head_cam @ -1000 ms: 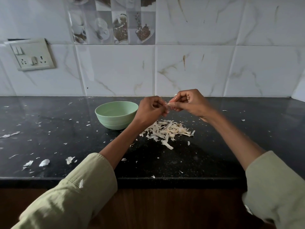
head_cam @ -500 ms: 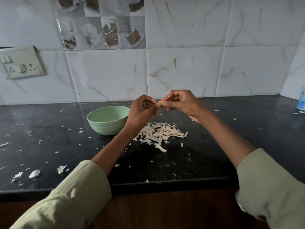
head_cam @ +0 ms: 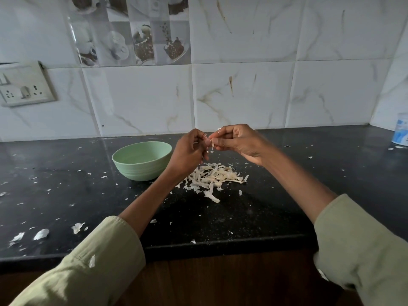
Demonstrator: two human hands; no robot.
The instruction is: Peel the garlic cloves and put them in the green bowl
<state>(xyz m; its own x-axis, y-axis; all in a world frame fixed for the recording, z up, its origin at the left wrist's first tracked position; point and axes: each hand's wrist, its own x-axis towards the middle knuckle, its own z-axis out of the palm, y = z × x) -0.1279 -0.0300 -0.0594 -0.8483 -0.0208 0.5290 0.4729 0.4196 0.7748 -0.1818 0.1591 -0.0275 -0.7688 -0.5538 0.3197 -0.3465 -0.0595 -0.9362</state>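
Note:
My left hand (head_cam: 189,151) holds a small garlic clove (head_cam: 208,141) in its curled fingers, raised above the black counter. My right hand (head_cam: 237,140) meets it from the right and pinches a thin strip of skin (head_cam: 212,146) that hangs from the clove. The green bowl (head_cam: 142,160) stands just left of my left hand; what lies inside it is hidden by its rim. A heap of peeled garlic skins (head_cam: 215,178) lies on the counter below both hands.
Small skin flakes are scattered over the black counter (head_cam: 66,191), with larger ones near the front left edge (head_cam: 40,234). A white and blue container (head_cam: 400,132) stands at the far right by the tiled wall. A socket plate (head_cam: 24,85) is on the wall at left.
Both hands stay together over the skin heap, working on the clove. A strip of skin now hangs between the fingertips. The camera has turned right, bringing the container into view.

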